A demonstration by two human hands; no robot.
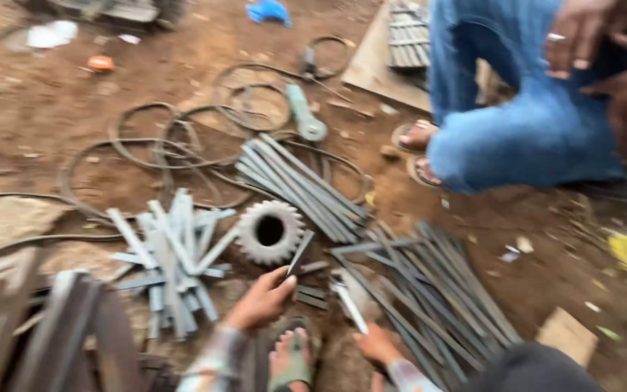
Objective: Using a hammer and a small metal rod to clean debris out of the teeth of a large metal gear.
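Observation:
My left hand grips the lower end of a short flat metal strip that points up toward a grey toothed gear wheel lying on the dirt. My right hand holds another short pale metal strip just right of the left hand. My sandalled foot rests between the two hands. The frame is blurred by motion.
Piles of cut metal strips lie left, behind and right of the gear. Black cables coil over the ground by a pale power tool. A person in blue jeans crouches at the upper right. A wooden board lies at the lower right.

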